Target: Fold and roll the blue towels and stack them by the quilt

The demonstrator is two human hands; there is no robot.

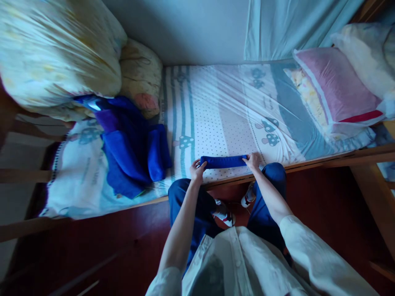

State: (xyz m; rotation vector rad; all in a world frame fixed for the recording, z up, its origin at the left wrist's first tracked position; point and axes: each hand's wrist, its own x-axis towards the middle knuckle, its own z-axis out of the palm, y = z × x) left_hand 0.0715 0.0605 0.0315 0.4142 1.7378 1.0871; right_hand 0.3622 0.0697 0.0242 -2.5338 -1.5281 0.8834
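Note:
A blue towel rolled into a narrow tube [222, 161] lies on the bed's patterned sheet [222, 115] near the front edge. My left hand [197, 169] grips its left end with curled fingers. My right hand [253, 160] presses on its right end, fingers closed over it. Both forearms reach forward from white sleeves above my blue trousers.
A heap of blue towels [129, 144] lies on the bed to the left, under a yellow quilt [58, 53] and a pillow [140, 74]. A pink pillow [336, 86] sits at the right end. The wooden bed frame [339, 160] borders a dark red floor [92, 242].

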